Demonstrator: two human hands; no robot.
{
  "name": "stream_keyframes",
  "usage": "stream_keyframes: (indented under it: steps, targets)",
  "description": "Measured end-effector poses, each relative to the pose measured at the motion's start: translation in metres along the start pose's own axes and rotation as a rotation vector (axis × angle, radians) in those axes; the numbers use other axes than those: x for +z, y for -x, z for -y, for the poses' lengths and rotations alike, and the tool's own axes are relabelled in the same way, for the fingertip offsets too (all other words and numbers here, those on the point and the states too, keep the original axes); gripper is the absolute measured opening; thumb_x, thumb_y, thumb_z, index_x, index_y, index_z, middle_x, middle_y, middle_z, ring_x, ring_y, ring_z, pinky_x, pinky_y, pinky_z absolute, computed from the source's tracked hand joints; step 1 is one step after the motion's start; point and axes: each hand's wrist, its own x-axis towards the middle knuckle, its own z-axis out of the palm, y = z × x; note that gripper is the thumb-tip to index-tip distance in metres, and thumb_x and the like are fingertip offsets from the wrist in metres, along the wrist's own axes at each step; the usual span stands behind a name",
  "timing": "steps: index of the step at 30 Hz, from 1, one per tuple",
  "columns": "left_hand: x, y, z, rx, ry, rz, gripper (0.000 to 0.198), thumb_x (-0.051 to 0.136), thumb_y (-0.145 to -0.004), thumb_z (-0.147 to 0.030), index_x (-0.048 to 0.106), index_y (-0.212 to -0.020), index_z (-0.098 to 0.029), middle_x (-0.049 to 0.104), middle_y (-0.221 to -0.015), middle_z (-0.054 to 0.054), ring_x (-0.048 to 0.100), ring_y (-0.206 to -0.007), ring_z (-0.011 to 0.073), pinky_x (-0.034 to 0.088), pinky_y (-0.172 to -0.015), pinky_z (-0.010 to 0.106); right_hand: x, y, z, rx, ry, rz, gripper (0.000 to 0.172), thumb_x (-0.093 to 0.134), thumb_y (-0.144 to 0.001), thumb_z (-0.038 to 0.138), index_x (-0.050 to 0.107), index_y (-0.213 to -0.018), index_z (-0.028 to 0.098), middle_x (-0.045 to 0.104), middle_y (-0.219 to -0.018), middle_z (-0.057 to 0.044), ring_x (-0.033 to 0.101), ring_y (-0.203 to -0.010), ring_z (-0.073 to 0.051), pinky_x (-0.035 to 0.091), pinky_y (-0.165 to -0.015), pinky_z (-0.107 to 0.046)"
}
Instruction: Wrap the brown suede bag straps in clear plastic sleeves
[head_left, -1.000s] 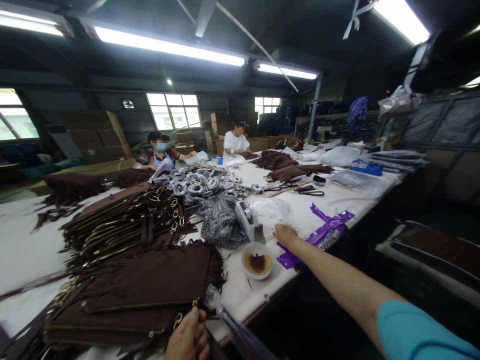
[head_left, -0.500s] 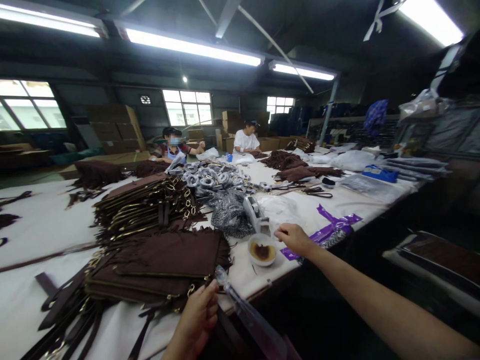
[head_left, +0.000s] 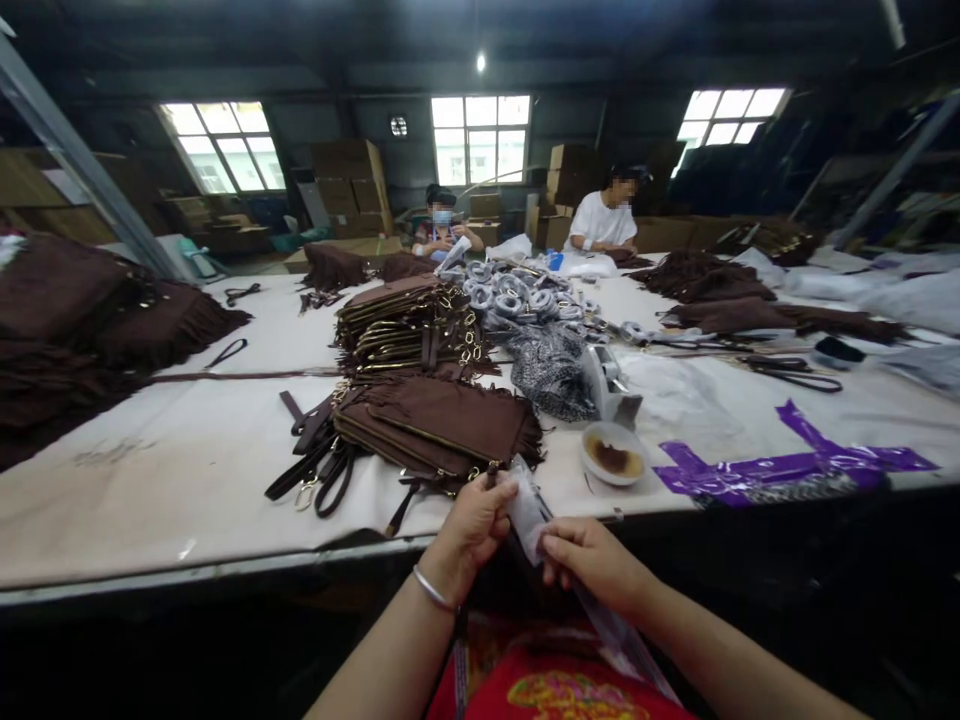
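Close to the table's front edge, my left hand [head_left: 474,522] is closed, thumb and fingers pinching a dark strap end together with the top of a clear plastic sleeve [head_left: 528,512]. My right hand [head_left: 596,565] grips the same sleeve lower down. The rest of the plastic trails over my lap. Just beyond my left hand lie stacked brown fringed pouches [head_left: 450,420] with gold zippers and dark wrist straps [head_left: 337,470]. A white bowl [head_left: 613,455] holding something brown stands beyond my right hand.
A tape dispenser [head_left: 606,380] stands by a black-and-white crumpled bundle [head_left: 551,368]. Purple tape [head_left: 795,465] lies along the front edge. More pouches [head_left: 405,320] and grey-wrapped rings [head_left: 517,300] sit further back. Two people work across the table.
My right hand has come from beside the bowl down to the plastic sleeve and now grips it. My left hand keeps its pinch. The view has turned left and down.
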Motion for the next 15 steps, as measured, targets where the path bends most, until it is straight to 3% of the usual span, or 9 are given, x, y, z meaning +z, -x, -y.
stream_keyframes:
  steps: [4,8,11,13,15]
  targets:
    - [0.003,-0.002,0.008,0.035,-0.12,-0.056,0.044,0.085,-0.055,-0.033,0.05,-0.079,-0.019,0.038,-0.05,-0.012,0.027,-0.037,0.0012,0.012,-0.037,0.018,-0.02,-0.006,0.014,-0.179,0.309,-0.113,0.036,0.047,-0.088,0.044,0.068,-0.095,0.016,0.068,-0.085,-0.005,0.058,-0.076,-0.017,0.042,-0.066,-0.025]
    - [0.007,-0.001,0.012,0.079,-0.254,-0.091,0.041,0.081,-0.06,-0.039,0.052,-0.08,-0.018,0.039,-0.049,-0.011,0.025,-0.035,0.0016,0.014,-0.037,0.019,-0.017,-0.036,0.023,-0.241,0.617,-0.238,0.031,0.051,-0.083,0.038,0.067,-0.069,0.015,0.065,-0.071,-0.004,0.055,-0.07,-0.017,0.038,-0.064,-0.026]
    - [0.002,0.005,0.008,0.072,-0.346,-0.117,0.035,0.068,-0.072,-0.049,0.054,-0.081,-0.017,0.041,-0.048,-0.01,0.029,-0.034,0.0033,0.017,-0.037,0.018,-0.008,-0.048,0.02,-0.218,0.623,-0.274,0.035,0.05,-0.083,0.034,0.063,-0.057,0.015,0.059,-0.058,-0.001,0.052,-0.061,-0.014,0.035,-0.059,-0.025]
    - [-0.005,0.01,0.0,0.019,-0.351,-0.101,0.034,0.058,-0.08,-0.051,0.057,-0.082,-0.017,0.047,-0.051,-0.006,0.036,-0.036,0.0053,0.023,-0.037,0.018,-0.007,-0.045,0.016,-0.214,0.562,-0.298,0.03,0.053,-0.08,0.034,0.066,-0.061,0.014,0.062,-0.061,-0.002,0.053,-0.061,-0.014,0.036,-0.059,-0.024]
    - [-0.011,0.013,-0.011,-0.046,-0.314,-0.058,0.032,0.059,-0.079,-0.046,0.061,-0.082,-0.015,0.057,-0.062,0.0,0.047,-0.046,0.0075,0.032,-0.041,0.019,-0.008,-0.037,0.013,-0.188,0.478,-0.307,0.025,0.058,-0.077,0.033,0.067,-0.064,0.014,0.064,-0.063,-0.002,0.054,-0.061,-0.014,0.037,-0.059,-0.023]
